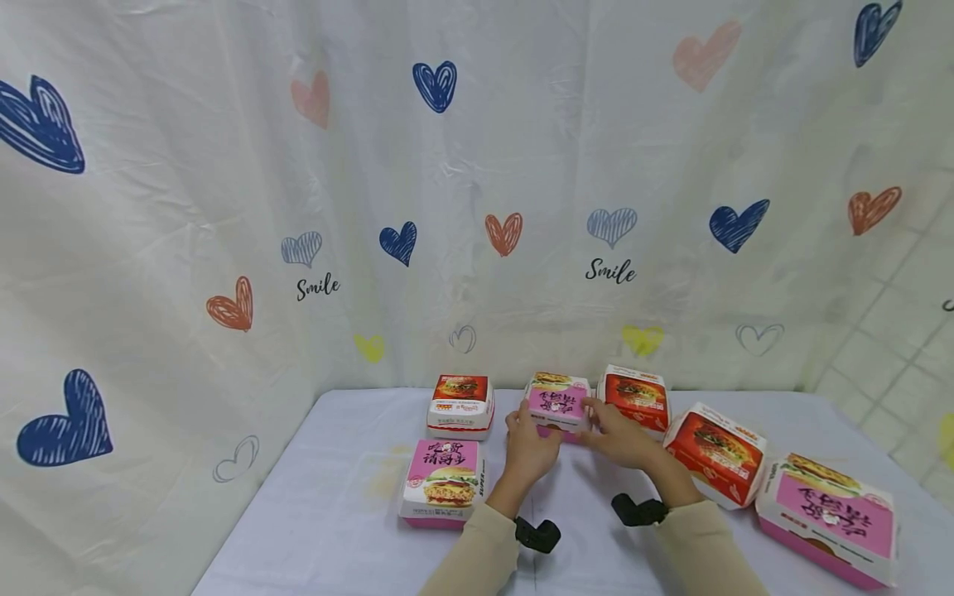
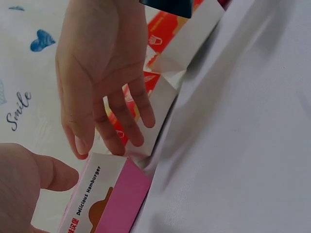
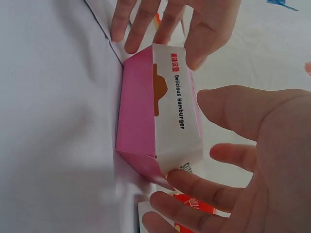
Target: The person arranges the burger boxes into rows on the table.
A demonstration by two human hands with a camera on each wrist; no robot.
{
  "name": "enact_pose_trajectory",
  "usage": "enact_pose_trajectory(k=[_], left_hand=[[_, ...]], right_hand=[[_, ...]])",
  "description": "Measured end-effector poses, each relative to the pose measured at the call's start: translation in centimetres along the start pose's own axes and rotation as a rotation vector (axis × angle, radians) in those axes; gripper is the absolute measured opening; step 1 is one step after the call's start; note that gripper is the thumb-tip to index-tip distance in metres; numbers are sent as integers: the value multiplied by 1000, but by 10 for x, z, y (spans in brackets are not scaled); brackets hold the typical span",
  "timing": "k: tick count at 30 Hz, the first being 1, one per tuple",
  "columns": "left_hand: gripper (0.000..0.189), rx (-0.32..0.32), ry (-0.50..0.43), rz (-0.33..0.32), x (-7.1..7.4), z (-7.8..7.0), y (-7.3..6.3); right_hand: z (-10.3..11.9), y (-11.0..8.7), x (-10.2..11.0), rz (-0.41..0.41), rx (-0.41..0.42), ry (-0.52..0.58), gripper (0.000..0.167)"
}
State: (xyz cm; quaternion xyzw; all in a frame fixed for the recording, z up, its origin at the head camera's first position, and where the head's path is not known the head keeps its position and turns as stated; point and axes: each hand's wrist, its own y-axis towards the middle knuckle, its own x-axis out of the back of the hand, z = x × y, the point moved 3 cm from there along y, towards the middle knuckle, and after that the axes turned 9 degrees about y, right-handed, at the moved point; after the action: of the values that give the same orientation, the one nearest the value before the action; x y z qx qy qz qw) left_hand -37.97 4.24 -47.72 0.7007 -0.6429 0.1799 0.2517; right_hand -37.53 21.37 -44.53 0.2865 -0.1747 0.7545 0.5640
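A person's left hand (image 1: 531, 451) and right hand (image 1: 624, 434) flank a pink box (image 1: 557, 401) near the back edge of the tabletop (image 1: 585, 553), fingers spread and mostly straight; which fingertips touch it cannot be told. "Delicious Hamburger" runs along the box's front; "Smile" marks the curtain (image 1: 537, 149) behind it. One red box (image 1: 635, 399) sits just right of the pink box; white tabletop separates it from another red box (image 1: 460, 406) at left and stretches toward the person.
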Motion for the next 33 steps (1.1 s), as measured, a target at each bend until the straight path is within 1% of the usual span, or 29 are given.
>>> enact_pose_trajectory(k=[2, 4, 8, 9, 11, 15, 17, 22, 25, 29, 33], left_hand=[[88, 0, -6, -2, 0, 0, 1], [88, 1, -26, -2, 0, 1, 1], [87, 12, -42, 10, -1, 3, 2], [87, 6, -42, 7, 0, 3, 2], [87, 2, -28, 4, -1, 3, 3], [87, -5, -10, -10, -1, 2, 3], [87, 4, -13, -10, -1, 2, 3], [89, 24, -11, -10, -2, 4, 2], [92, 14, -3, -18, -3, 5, 3], [94, -6, -11, -23, -4, 5, 3], [92, -9, -27, -23, -5, 6, 4]], right_hand=[[0, 1, -1, -2, 4, -9, 67], [1, 1, -1, -12, 8, -35, 63], [3, 2, -2, -58, 6, -99, 54], [4, 2, -2, -72, 8, -114, 52], [3, 3, -2, -99, 19, -133, 49], [1, 5, -4, -134, 76, -151, 45], [-1, 6, -5, -141, 92, -158, 44], [-5, 9, -7, -144, 76, -157, 44], [-6, 9, -8, -149, 59, -160, 44], [-4, 7, -9, -153, 83, -205, 51], [-2, 8, -11, -160, 107, -253, 59]])
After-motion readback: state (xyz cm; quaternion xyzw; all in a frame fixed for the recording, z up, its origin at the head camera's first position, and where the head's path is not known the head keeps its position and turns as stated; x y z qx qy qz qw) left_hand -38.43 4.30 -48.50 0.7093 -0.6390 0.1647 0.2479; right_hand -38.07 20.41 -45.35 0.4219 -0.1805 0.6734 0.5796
